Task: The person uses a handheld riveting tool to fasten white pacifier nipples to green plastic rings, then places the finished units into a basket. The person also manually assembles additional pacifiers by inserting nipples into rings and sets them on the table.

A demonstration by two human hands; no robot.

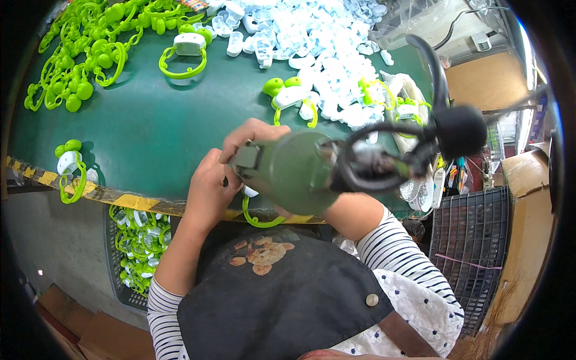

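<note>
Near the table's front edge my left hand (210,183) pinches a green plastic ring (263,223) with a white housing, only part of which shows. My right hand (255,133) is wrapped round a dark-green power screwdriver (297,171), its fingers showing past the tool's far left side. The screwdriver's top faces up, with a black coiled cord (384,127) on it. Its tip and most of the white housing are hidden beneath the tool. Just beyond my hands lies another green ring with a white housing (291,96) and two round ears.
Green ring parts (90,57) are heaped at the far left, white plastic shells (330,57) at the far middle. Single assembled rings lie at the back (190,44) and left edge (69,162). Below the table, a grey crate (123,294) holds more rings. Another crate (468,240) stands right.
</note>
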